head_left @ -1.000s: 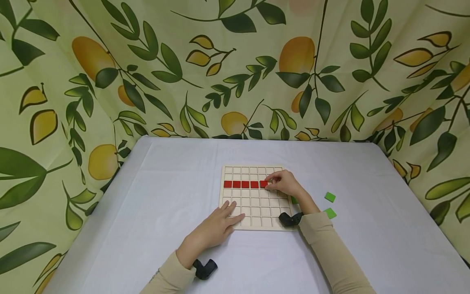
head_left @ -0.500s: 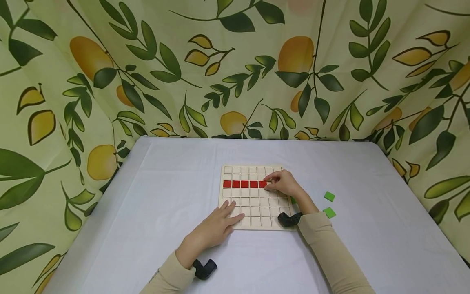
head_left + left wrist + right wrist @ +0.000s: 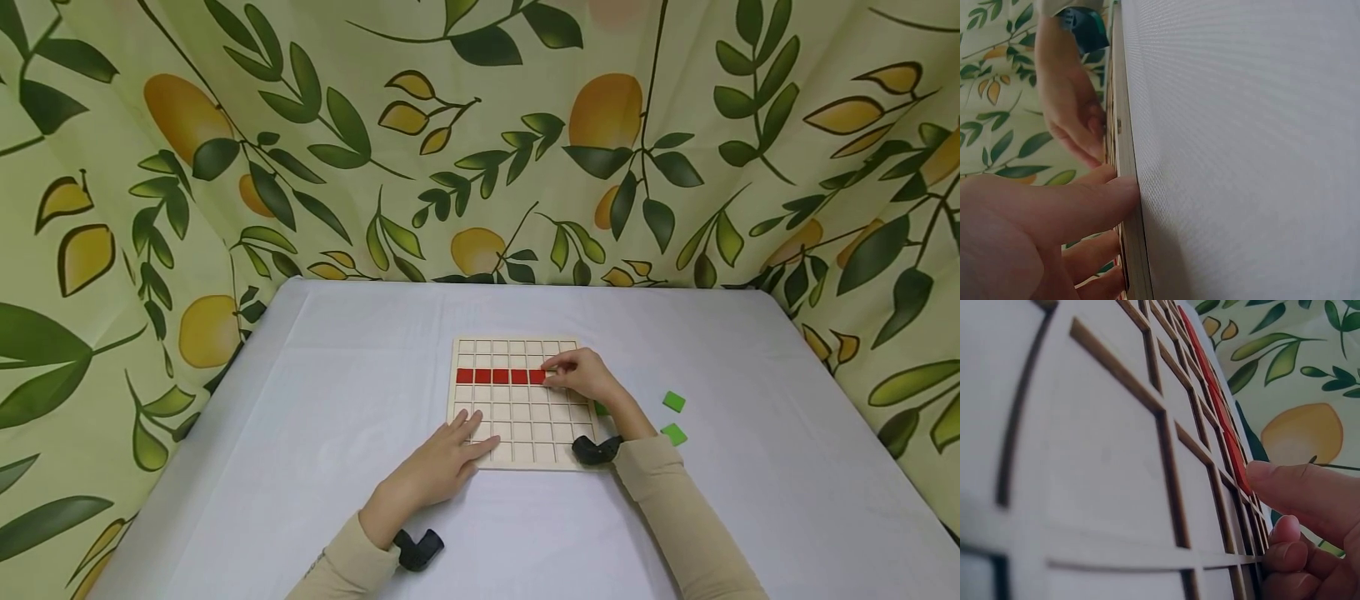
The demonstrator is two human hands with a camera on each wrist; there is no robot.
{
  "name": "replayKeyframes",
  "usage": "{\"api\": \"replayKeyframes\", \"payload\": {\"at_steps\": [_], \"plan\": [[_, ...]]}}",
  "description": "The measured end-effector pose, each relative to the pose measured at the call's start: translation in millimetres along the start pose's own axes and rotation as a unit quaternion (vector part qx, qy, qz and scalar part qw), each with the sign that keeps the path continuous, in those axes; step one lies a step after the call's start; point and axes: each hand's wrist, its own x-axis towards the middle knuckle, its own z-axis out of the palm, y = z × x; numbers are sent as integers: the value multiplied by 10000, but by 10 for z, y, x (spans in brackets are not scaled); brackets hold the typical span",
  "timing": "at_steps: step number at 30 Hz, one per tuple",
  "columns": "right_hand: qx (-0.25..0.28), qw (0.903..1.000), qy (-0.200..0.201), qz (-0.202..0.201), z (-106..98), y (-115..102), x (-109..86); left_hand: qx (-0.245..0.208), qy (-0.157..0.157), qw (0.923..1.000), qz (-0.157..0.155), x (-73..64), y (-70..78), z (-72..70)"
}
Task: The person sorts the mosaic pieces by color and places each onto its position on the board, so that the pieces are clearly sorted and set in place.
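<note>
A pale wooden grid board [image 3: 521, 432] lies on the white table, with a row of several red square tiles [image 3: 501, 377] set in its cells. At the right end of that row, my right hand [image 3: 583, 375] pinches the last red tile [image 3: 536, 377] by its right side, thumb and forefinger at its edges. The right wrist view shows the thumb against the red tile [image 3: 1239, 470] and the other fingers curled. My left hand [image 3: 438, 465] rests spread over the board's near left corner; its thumb presses the board's edge [image 3: 1127, 144] in the left wrist view.
Two green tiles [image 3: 674, 402] lie right of the board, and a third green tile [image 3: 601, 409] is partly hidden by the right arm. Black wrist devices [image 3: 596, 450] sit at both cuffs. A leaf-and-fruit patterned curtain [image 3: 480, 150] surrounds the table.
The last red tile has shifted slightly to sit in line with the row. Both hands stay nearly where they were.
</note>
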Motion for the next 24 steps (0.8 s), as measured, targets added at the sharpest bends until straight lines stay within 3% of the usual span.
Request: {"api": "replayKeyframes", "payload": {"at_steps": [24], "plan": [[67,9994,-82,-339,-162,-7,-209,-70,48,10000,7,11,0,0]]}}
